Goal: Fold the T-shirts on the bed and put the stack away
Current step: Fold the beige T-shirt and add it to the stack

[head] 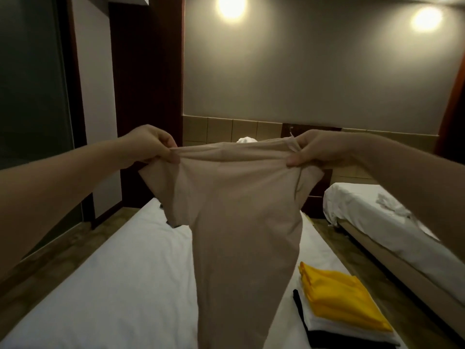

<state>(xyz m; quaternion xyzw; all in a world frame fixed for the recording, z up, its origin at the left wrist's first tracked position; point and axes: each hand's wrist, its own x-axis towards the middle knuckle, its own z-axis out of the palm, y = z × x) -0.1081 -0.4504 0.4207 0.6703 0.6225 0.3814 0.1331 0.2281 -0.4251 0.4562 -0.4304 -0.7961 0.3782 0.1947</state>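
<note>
One beige T-shirt (241, 222) is hanging in the air over the bed (113, 273), its hem trailing down toward 6 o'clock. Two hands are holding it up. The left hand (153, 144) is pinching one shoulder at 10 o'clock and the right hand (317, 149) is gripping the other at 2 o'clock, with the fingers (293, 161) of both curling into the cloth. One folded stack (344, 306) is lying on the bed at 5 o'clock, showing three layers: yellow on top, white under it, black at the bottom. The hanging shirt is blocking the middle of the mattress and most of something white at the headboard. A second bed (377, 210) is standing at 3 o'clock. Two wall lamps (231, 5) are glowing at 12 and 1 o'clock.
</note>
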